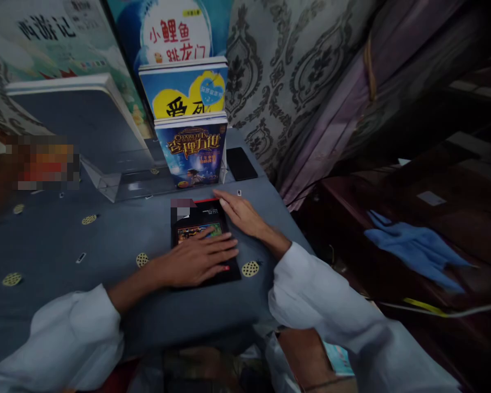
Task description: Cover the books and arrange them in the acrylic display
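A black book (204, 214) with a red top edge and a coloured picture lies flat on the cloth-covered table. My left hand (200, 256) rests palm down across its lower half, fingers stretched out, covering much of the picture. At the upper right corner of the book, my right hand (242, 212) touches the edge with its fingers extended and gripping nothing. Just beyond stands a clear book rack (163, 180) holding a blue Charlie book (192, 153) in front and a yellow-and-blue book (184, 90) behind it.
A black phone-like slab (242, 164) lies right of the rack. A large grey-backed book (82, 117) stands at the left. Another person's blurred arm (0, 180) enters at the left edge. A blue cloth (417, 245) lies on dark furniture at the right.
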The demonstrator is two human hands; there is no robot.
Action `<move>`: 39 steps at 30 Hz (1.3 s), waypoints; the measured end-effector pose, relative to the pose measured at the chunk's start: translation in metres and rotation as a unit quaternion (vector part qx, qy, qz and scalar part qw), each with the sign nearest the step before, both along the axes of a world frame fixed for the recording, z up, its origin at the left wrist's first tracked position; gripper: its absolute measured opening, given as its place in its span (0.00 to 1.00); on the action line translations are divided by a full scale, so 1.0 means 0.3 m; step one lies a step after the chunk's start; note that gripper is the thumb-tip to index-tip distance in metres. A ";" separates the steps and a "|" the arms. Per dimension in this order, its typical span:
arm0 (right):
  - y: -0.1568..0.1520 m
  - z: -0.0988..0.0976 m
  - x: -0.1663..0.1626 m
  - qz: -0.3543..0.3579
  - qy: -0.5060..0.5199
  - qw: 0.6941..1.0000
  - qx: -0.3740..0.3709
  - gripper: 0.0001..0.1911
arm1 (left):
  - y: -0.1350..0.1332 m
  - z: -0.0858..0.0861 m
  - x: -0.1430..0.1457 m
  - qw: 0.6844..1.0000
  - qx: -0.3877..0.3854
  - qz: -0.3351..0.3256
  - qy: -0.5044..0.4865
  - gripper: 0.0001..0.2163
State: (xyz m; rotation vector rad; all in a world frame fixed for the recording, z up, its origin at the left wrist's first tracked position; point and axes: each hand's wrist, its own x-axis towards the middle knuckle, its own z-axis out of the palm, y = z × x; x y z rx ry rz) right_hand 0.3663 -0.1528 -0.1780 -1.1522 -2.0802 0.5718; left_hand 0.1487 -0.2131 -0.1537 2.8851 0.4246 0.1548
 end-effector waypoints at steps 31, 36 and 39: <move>-0.005 -0.017 -0.005 0.006 -0.066 0.997 0.029 0.24 | 0.191 -0.039 -0.190 0.978 -0.046 0.198 -0.032 0.22; -0.015 -0.007 -0.023 0.003 -0.114 0.993 0.033 0.24 | 0.259 -0.074 -0.233 0.970 -0.083 0.216 -0.074 0.22; -0.039 0.002 -0.068 -0.007 -0.176 0.984 0.031 0.24 | 0.267 -0.079 -0.233 0.965 -0.107 0.219 -0.099 0.24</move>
